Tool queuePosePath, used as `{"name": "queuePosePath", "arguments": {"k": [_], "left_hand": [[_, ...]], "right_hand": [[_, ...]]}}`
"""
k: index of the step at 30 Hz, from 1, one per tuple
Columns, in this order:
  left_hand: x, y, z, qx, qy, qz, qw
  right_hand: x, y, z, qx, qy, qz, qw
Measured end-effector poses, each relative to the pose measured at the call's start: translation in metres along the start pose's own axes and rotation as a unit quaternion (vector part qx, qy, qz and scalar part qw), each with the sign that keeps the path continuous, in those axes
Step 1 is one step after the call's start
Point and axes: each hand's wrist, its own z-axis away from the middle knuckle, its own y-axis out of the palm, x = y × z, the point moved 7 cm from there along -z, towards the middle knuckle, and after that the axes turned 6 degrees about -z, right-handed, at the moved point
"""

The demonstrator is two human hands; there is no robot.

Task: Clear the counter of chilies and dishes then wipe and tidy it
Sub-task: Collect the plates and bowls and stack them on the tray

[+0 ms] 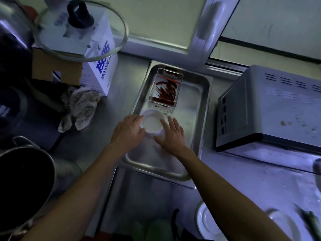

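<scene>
A steel tray (198, 105) lies on the metal counter. At its far end stands a clear rectangular box (165, 89) holding red dried chilies (166, 90). Just in front of the box sits a small white bowl (152, 121). My left hand (128, 130) touches the bowl's left side and my right hand (171, 134) its right side, fingers fairly straight along the rim. A crumpled grey cloth (81, 108) lies on the counter to the left of the tray.
A microwave (271, 108) stands right of the tray. A white carton (99, 66) and a glass pot lid (79, 28) sit at the back left. A large steel pot (26, 180) is at the near left. White plates (208, 221) lie at the near right.
</scene>
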Motion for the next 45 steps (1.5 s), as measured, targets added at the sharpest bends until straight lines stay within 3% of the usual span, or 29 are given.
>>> {"name": "queuePosePath", "arguments": {"k": [13, 28, 37, 45], "left_hand": [[-0.142, 0.048, 0.046, 0.054, 0.154, -0.071, 0.984], [-0.271, 0.117, 0.153, 0.089, 0.231, -0.101, 0.964], [-0.297, 0.172, 0.228, 0.146, 0.226, -0.154, 0.951], [-0.295, 0.203, 0.249, 0.179, 0.211, -0.195, 0.941]], "right_hand": [[-0.083, -0.049, 0.144, -0.095, 0.067, -0.027, 0.993], [-0.176, -0.045, 0.319, -0.116, 0.142, -0.071, 0.98], [-0.2, -0.022, 0.412, -0.1, 0.164, -0.075, 0.979], [-0.211, 0.002, 0.44, -0.07, 0.179, -0.088, 0.977]]}}
